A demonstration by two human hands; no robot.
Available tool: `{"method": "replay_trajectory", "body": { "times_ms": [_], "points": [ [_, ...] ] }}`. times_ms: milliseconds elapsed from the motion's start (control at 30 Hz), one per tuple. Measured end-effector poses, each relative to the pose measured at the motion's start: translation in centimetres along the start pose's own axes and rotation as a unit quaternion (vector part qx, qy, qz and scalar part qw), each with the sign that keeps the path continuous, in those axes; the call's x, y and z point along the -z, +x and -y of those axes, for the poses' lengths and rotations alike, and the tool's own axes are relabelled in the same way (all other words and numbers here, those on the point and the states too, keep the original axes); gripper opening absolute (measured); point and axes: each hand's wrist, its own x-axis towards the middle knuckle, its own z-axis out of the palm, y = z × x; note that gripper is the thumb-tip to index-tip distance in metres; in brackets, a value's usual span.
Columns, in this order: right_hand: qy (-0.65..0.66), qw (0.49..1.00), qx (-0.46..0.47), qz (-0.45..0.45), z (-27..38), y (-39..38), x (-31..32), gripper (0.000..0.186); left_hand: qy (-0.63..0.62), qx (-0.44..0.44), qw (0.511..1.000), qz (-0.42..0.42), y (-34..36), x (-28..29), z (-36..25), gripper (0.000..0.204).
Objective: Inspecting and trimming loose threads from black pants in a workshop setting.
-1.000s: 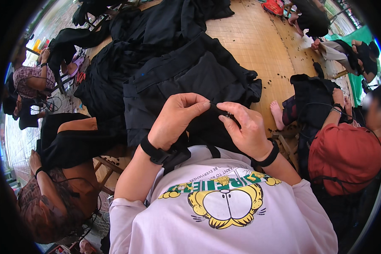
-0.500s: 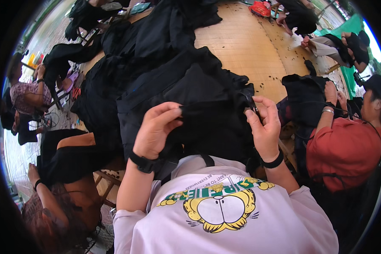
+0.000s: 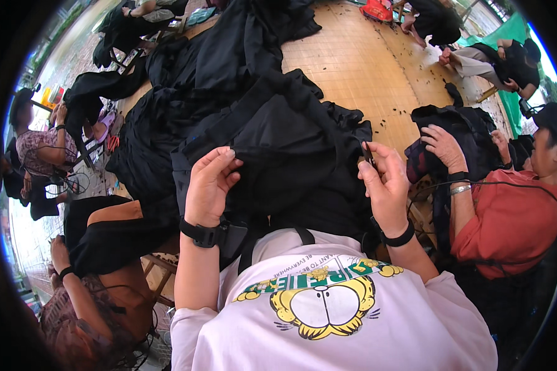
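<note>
A black cloth garment (image 3: 284, 130) lies spread over my lap and runs onto the pile ahead. My left hand (image 3: 211, 182) is closed in a pinch, thumb against forefinger, at the garment's near left edge. To the right, my right hand (image 3: 385, 176) is closed around a small dark tool (image 3: 369, 153), slim and mostly hidden by the fingers; its kind I cannot make out. That hand sits beside the garment's right edge. Folds hide whether the tool touches the cloth.
A large heap of black garments (image 3: 223, 49) covers the wooden platform (image 3: 353, 55) ahead. Small dark scraps dot its boards. A person in a red top (image 3: 498, 216) handles dark cloth at the right. Other people sit along the left, near a wooden stool (image 3: 161, 266). A red bag (image 3: 376, 10) lies far off.
My left hand has moved left, away from my right hand, which stays nearly in place. At the right, the co-worker's hand has shifted left onto the dark cloth.
</note>
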Motion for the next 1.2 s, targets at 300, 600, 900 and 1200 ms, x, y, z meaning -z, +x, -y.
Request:
{"method": "replay_trajectory", "body": {
  "times_ms": [300,600,900,1200],
  "points": [
    [-0.005,0.998,0.018,0.064,-1.1,-0.9,-0.7,0.031,-0.009,-0.01,1.0,-0.006,-0.6,0.4,0.0,0.009],
    [-0.087,0.994,-0.006,0.064,-1.3,-1.1,-0.1,0.035,0.074,-0.182,0.979,-0.052,-7.0,6.4,-4.8,0.013],
    [-0.069,0.981,-0.035,0.18,0.0,-1.0,-3.5,0.035,0.556,-0.208,0.792,-0.142,-13.1,6.4,0.7,0.011],
    [-0.127,0.961,-0.027,0.245,0.6,-1.2,-5.0,0.035,0.611,-0.289,0.722,-0.148,-12.0,5.1,-0.4,0.021]
  ]
}}
